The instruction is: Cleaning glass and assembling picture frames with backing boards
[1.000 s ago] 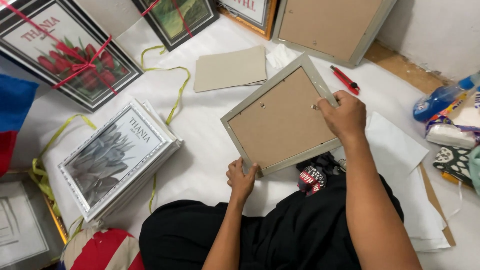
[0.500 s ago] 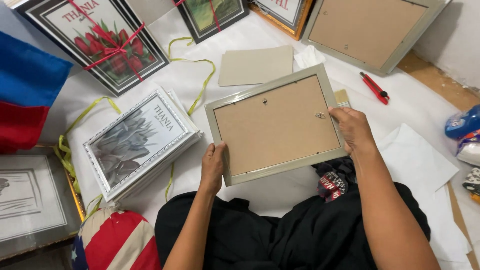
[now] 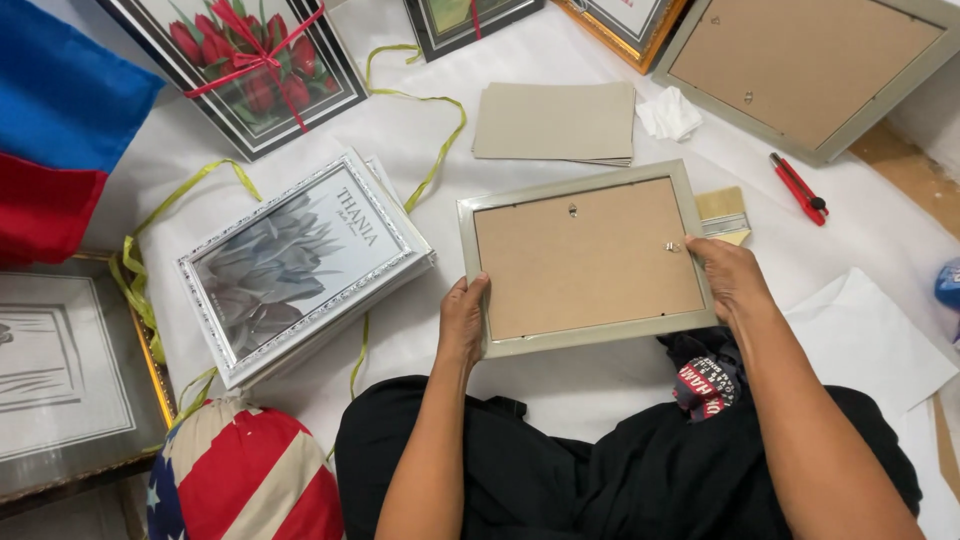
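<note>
Across the lap, left hand point(image 3: 463, 318) and right hand point(image 3: 728, 275) clamp opposite edges of the picture frame point(image 3: 585, 257).

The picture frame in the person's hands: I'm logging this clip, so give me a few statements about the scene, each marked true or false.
1. The picture frame lies with its brown backing up. True.
2. Only the left hand holds it. False: the right hand holds the opposite edge.
3. A red utility knife lies to the frame's right. True.
4. The red ribbon is tied round the silver frame. False: it is round the black-framed tulip picture.
</note>
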